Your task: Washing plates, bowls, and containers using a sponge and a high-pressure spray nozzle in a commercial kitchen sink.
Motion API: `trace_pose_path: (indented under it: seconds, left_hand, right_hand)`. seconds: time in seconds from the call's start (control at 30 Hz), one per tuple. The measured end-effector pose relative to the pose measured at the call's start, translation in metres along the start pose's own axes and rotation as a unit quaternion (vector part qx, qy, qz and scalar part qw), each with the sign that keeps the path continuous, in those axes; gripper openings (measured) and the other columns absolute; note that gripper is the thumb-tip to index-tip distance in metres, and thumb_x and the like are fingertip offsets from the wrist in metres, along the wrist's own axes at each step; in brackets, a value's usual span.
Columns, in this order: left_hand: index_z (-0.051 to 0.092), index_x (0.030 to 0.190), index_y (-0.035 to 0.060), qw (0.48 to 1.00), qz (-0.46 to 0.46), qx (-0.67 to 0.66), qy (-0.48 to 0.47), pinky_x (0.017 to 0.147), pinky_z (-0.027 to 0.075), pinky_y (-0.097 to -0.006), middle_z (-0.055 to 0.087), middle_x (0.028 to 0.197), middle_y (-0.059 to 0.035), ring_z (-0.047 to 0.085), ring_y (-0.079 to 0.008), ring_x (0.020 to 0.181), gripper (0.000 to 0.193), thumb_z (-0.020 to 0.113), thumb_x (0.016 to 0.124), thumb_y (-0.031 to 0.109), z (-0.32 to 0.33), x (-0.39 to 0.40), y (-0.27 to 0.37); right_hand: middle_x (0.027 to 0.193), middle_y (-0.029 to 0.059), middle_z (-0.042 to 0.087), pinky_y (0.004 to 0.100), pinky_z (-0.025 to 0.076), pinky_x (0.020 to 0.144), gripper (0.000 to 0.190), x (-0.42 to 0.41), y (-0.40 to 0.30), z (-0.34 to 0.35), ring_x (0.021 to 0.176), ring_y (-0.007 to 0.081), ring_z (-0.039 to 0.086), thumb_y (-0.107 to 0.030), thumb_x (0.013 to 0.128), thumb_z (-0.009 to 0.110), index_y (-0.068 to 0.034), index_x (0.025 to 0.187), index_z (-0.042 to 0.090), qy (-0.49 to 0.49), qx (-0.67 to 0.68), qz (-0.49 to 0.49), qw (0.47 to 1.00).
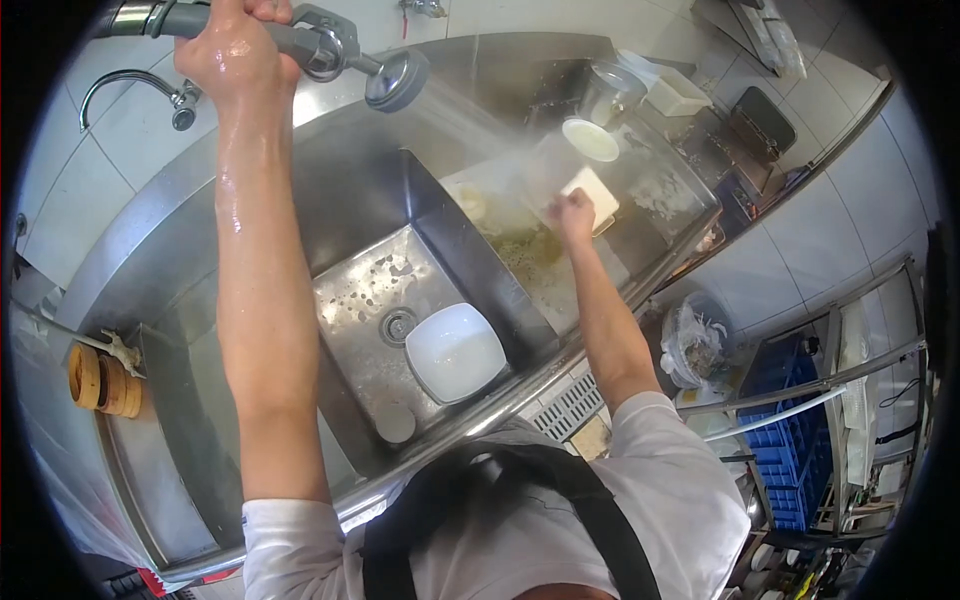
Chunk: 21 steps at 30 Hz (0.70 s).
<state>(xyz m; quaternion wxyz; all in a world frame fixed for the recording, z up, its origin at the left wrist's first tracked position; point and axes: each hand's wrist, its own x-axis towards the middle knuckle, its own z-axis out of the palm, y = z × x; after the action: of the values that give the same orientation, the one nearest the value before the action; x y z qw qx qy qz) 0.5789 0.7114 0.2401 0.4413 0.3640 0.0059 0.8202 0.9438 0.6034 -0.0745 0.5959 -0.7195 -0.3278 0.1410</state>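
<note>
My left hand (pixel 238 56) is wrapped around the grey handle of a pre-rinse spray hose (pixel 289 41). Water fans out from its round spray head (pixel 396 81) towards the right-hand part of the steel sink unit. There my right hand (pixel 574 214) grips a cream rectangular dish (pixel 594 193), held tilted near the spray. Just beyond it is an oval white plate (pixel 591 140). Murky yellowish water (pixel 525 247) lies beneath my right hand. Below and between my arms, a white square bowl (pixel 456 356) sits in the middle basin beside the drain (pixel 397 326).
A small round white item (pixel 395 423) lies in the middle basin's near corner. A steel pot (pixel 611 94) and a white rectangular tub (pixel 677 93) stand at the back right. Bamboo steamers (pixel 105 381) rest at far left. Blue crates (pixel 784 435) and a lined bin (pixel 697 345) stand right.
</note>
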Motion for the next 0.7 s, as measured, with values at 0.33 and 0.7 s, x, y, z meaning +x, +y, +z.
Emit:
trace_pose_path:
  seconds: [0.33,0.7]
  left_hand:
    - [0.045,0.075,0.0012,0.999,-0.008,-0.027,0.018,0.049,0.038,-0.0301,0.041,0.064,-0.0051,0.04,-0.0147,0.053,0.014,0.055,0.083,-0.005,-0.007,-0.015,-0.002]
    - [0.044,0.078,0.0004,0.999,0.024,-0.014,0.03,0.046,0.039,-0.0298,0.044,0.065,-0.0068,0.041,-0.0142,0.051,0.013,0.054,0.082,-0.007,-0.013,0.001,-0.006]
  right_hand:
    - [0.059,0.0005,0.052,0.0264,0.043,0.049,0.009,0.086,0.023,-0.033,0.05,0.0136,0.053,-0.017,0.091,0.05,-0.013,0.082,0.052,0.081,0.426,0.314,0.845]
    - [0.077,0.0039,0.058,0.0251,0.047,0.064,0.01,0.049,0.01,-0.03,0.065,0.0123,0.055,-0.012,0.088,0.059,-0.003,0.086,0.056,-0.101,0.155,0.044,0.982]
